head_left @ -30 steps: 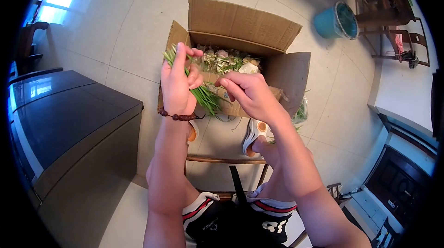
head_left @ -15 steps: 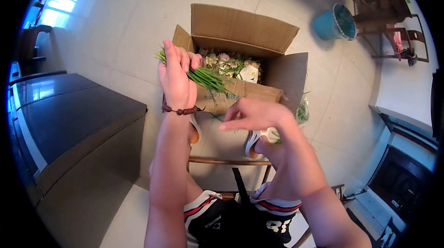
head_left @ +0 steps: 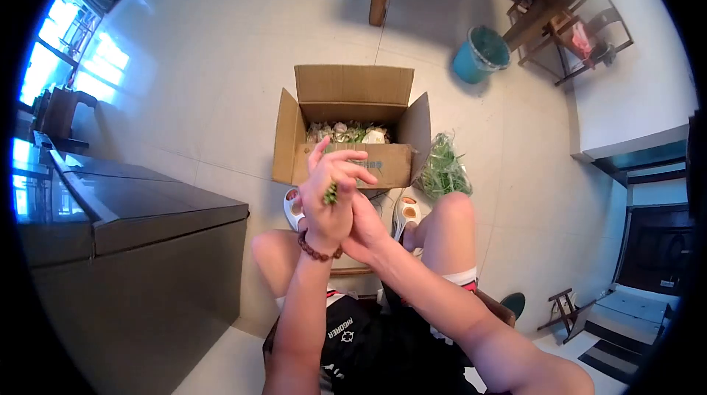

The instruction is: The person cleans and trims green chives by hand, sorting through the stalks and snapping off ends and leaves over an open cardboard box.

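My left hand (head_left: 329, 200), with a beaded bracelet at the wrist, is wrapped round a bunch of green stalks (head_left: 331, 193); their cut ends point toward me and the rest of the bunch is hidden behind the hand. My right hand (head_left: 365, 226) is just behind and to the right, touching the left one; its fingers are mostly hidden. Beyond both hands stands an open cardboard box (head_left: 353, 86) with plant scraps and light-coloured bits (head_left: 346, 132) inside.
A clear bag of green stalks (head_left: 444, 167) lies right of the box. Farther off is a blue bucket (head_left: 479, 56) near wooden furniture. A dark cabinet (head_left: 147, 248) stands at the left. My feet and knees flank the space before the box.
The view has tilted up and shows more of the floor. My right hand has come over against my left hand, and the bunch now points end-on toward me.
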Action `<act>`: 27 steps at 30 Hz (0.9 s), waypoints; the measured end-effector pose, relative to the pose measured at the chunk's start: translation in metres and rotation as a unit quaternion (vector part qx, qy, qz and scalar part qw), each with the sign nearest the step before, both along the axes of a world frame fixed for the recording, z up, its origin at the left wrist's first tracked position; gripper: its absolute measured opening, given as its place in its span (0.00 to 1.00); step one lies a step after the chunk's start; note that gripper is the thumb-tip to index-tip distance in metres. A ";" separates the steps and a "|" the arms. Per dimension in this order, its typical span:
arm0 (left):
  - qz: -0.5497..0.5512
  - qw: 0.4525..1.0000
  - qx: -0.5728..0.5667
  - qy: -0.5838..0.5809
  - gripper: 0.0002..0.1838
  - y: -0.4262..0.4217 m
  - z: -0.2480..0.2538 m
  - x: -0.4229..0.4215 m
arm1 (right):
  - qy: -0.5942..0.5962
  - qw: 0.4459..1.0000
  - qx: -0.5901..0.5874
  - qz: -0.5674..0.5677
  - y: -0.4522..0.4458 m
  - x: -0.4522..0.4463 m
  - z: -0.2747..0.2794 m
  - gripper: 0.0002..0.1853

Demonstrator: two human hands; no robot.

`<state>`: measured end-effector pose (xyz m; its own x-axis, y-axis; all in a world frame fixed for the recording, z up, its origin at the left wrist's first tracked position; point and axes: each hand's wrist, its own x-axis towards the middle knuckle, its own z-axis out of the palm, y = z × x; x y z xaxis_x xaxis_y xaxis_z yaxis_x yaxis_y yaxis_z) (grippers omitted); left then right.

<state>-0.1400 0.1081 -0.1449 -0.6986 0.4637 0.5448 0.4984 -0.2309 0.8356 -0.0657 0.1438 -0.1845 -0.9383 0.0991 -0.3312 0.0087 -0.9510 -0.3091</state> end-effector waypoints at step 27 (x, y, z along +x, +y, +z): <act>-0.024 0.998 -0.029 0.055 0.34 -0.118 0.073 0.199 | 0.016 0.985 0.147 -0.088 -0.015 0.146 0.146 0.11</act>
<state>0.0589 -0.0101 -0.0720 -0.6119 0.5287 0.5882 0.5774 -0.2097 0.7891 0.0803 0.1287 -0.0384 -0.9074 0.3482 -0.2351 -0.1621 -0.8064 -0.5687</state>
